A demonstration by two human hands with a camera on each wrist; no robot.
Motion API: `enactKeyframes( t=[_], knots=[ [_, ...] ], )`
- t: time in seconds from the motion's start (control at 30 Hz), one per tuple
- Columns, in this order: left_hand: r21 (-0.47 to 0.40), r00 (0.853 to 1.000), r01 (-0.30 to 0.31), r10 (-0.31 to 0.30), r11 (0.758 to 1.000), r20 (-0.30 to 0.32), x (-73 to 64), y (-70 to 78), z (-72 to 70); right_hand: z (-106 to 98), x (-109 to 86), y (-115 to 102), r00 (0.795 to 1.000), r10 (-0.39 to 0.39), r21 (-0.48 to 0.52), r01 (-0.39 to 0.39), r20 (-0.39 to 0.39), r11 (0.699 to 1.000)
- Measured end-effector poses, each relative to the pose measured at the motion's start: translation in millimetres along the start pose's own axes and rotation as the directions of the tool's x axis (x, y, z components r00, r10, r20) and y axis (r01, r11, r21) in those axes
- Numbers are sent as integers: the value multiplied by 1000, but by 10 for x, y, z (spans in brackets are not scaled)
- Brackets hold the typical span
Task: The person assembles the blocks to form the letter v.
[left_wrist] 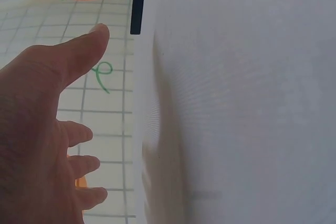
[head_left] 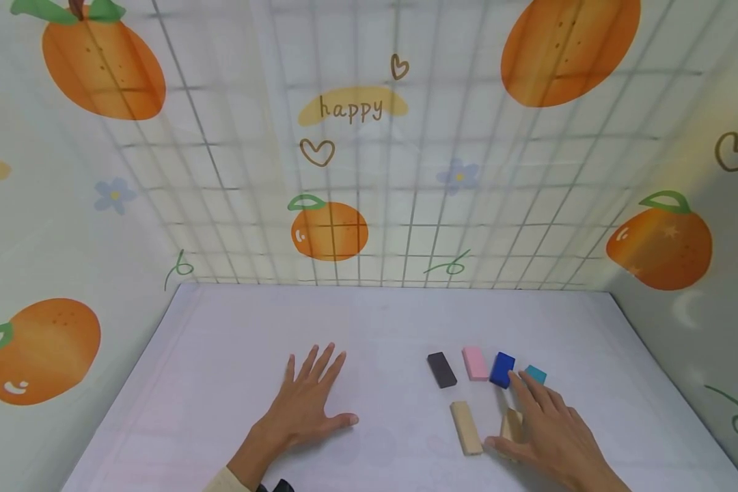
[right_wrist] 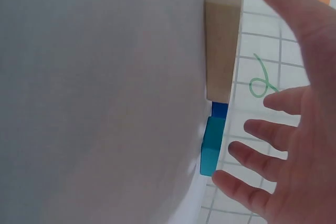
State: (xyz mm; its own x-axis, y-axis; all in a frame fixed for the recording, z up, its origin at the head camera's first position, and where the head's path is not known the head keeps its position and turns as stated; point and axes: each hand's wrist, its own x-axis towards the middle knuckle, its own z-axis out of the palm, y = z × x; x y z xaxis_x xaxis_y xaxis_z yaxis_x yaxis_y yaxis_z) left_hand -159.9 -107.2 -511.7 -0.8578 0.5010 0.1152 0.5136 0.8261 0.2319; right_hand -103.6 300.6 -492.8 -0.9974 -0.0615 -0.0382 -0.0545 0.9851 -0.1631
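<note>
My left hand [head_left: 304, 410] is spread over the white table, fingers fanned and thumb out to the right, holding nothing. Over on the right, my right hand [head_left: 550, 427] hovers around a plain wooden block [head_left: 511, 425], thumb on its near left side and fingers extended past it. That block's end carries the number 46 in the right wrist view. A second wooden block [head_left: 466, 428] lies just left of the thumb. Behind them sit a black block [head_left: 442, 370], a pink block [head_left: 475, 363], a blue block [head_left: 502, 370] and a teal block [head_left: 536, 374], partly hidden by the fingers.
The white tabletop [head_left: 221, 328] is bordered at the back and both sides by pale cloth printed with oranges, hearts and flowers. A wire grid [head_left: 430, 232] shows through the back cloth. Something small and black [head_left: 283, 486] is near the left sleeve.
</note>
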Motion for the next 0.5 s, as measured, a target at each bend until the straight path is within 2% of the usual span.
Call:
enactKeyframes(
  t=[0.23,0.5],
  knots=[
    [-18,1000,-8,7,1000,-9,-1,3,14,-13,-9,32,999,20,-4,-20,47,1000],
    [-32,1000,-1,1,1000,0,-16,-10,46,7,-48,53,998,36,-23,-34,48,999]
  ],
)
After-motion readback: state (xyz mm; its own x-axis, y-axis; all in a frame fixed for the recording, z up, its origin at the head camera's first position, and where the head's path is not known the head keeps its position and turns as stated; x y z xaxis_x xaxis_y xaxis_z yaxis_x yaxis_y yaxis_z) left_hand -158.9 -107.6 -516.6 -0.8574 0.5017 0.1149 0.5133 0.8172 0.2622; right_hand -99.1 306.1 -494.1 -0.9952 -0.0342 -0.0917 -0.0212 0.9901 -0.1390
